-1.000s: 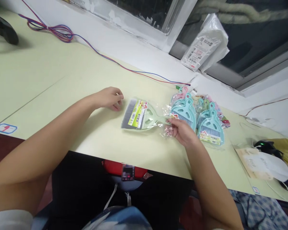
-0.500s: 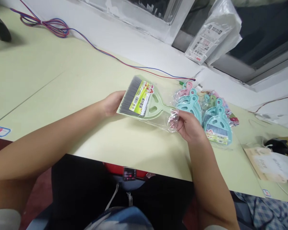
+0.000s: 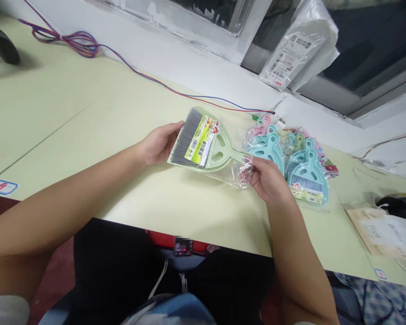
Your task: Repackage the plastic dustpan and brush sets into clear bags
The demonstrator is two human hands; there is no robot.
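A small green brush-and-dustpan set (image 3: 206,146) in a clear plastic bag, with grey bristles and a bright label, is held tilted above the pale green table (image 3: 88,122). My left hand (image 3: 159,143) grips its bristle end, fingers curled under the edge. My right hand (image 3: 265,178) pinches the handle end through the crinkled bag. Just right of that hand lies a pile of several more bagged sets (image 3: 291,158), teal and pink.
A red and blue cable (image 3: 155,81) runs along the table's far edge by a white sill. A labelled plastic parcel (image 3: 296,52) leans on the window. A paper packet (image 3: 382,230) and dark items lie at the right. A black object (image 3: 2,43) sits far left.
The green set was lying on the table with only my right hand on its handle. Both hands have lifted it; my left hand moved over and took the bristle end.
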